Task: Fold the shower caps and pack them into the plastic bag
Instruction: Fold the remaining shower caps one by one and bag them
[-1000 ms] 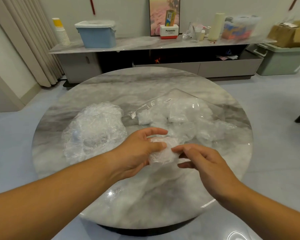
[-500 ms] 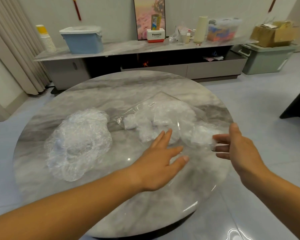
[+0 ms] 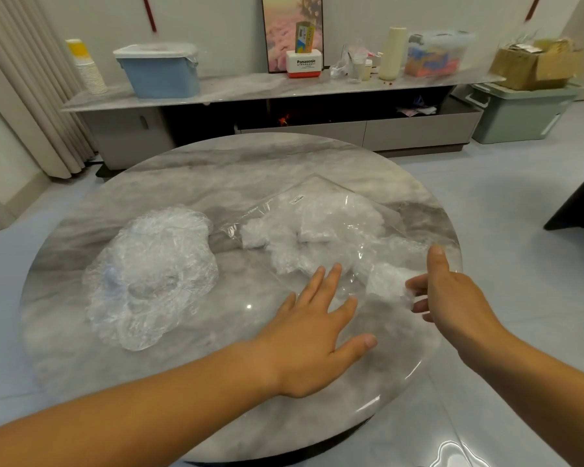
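At plastic bag (image 3: 321,187) | left hand (image 3: 312,332) spread | right hand (image 3: 452,299) pinches shower cap (image 3: 386,281)

Body in view was just two arms: left hand (image 3: 312,335) and right hand (image 3: 452,298), both bare, each on a bare forearm that ran uncovered from the wrist out to the edge of the frame, left forearm (image 3: 132,409) the longer stretch on show. Nails were cut short and plain, clearest on the left thumb (image 3: 368,341) and the right thumb (image 3: 436,251). Left hand showed its back with all five digits visible; right showed its thumb side.
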The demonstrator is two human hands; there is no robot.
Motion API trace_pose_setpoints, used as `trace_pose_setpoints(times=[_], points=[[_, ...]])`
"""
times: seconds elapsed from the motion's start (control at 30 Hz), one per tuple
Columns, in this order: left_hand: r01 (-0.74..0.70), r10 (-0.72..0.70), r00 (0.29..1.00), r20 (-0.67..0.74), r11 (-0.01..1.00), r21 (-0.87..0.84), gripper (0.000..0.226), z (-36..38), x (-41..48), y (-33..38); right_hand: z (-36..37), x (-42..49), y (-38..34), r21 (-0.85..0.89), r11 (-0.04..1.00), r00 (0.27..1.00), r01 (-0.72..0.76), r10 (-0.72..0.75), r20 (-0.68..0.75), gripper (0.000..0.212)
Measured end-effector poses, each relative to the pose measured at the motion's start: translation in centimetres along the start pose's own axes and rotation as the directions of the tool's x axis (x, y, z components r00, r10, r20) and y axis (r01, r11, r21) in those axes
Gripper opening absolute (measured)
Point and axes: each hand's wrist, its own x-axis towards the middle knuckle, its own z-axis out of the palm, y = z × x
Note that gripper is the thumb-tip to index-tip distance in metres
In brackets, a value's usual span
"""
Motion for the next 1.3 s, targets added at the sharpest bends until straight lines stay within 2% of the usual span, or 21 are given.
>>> trace_pose_setpoints(times=[0.13,0.27,0.4,0.63,0.77,0.93,1.07,1.17,1.3], points=[[0.047,-0.047,0.999,-0.009,0.999,0.004,0.082,0.3,-0.5,0.1,-0.1,-0.5,0.0,0.103,0.994,1.0,0.023,-0.024,0.01,0.075],[0.041,-0.041,0.998,-0.05,0.999,-0.015,0.087,0.5,-1.1,-0.5,0.7,-1.1,-0.9,0.236,0.971,0.995,0.037,-0.058,0.084,0.068],[0.0,-0.01,0.997,-0.077,0.993,-0.118,0.089,0.7,-1.8,-0.7,1.9,-1.5,-1.8,0.352,0.935,0.977,0.044,-0.114,0.179,0.07],[-0.116,0.098,0.99,-0.103,0.977,-0.181,0.086,1.0,-3.0,-0.7,3.4,-2.3,-4.0,0.58,0.807,0.902,-0.112,-0.162,0.4,0.085],[-0.157,0.137,0.985,-0.107,0.964,-0.213,0.084,1.2,-3.7,-0.9,4.0,-1.9,-5.1,0.615,0.758,0.866,-0.219,-0.139,0.48,0.092],[-0.174,0.157,0.984,-0.089,0.957,-0.23,0.084,1.1,-4.6,-1.5,4.6,-1.3,-6.3,0.664,0.671,0.846,-0.33,-0.102,0.524,0.095],[-0.151,0.134,0.988,-0.082,0.957,-0.247,0.084,1.1,-4.9,-2.3,5.6,-1.9,-6.9,0.732,0.536,0.847,-0.421,-0.058,0.529,0.083],[-0.135,0.119,0.99,-0.078,0.958,-0.253,0.082,1.1,-5.0,-3.0,5.9,-2.5,-7.2,0.794,0.449,0.885,-0.41,-0.015,0.466,0.073],[-0.145,0.129,0.988,-0.081,0.957,-0.251,0.082,1.2,-5.2,-3.5,6.3,-3.2,-7.3,0.828,0.421,0.916,-0.371,0.017,0.401,0.071]])
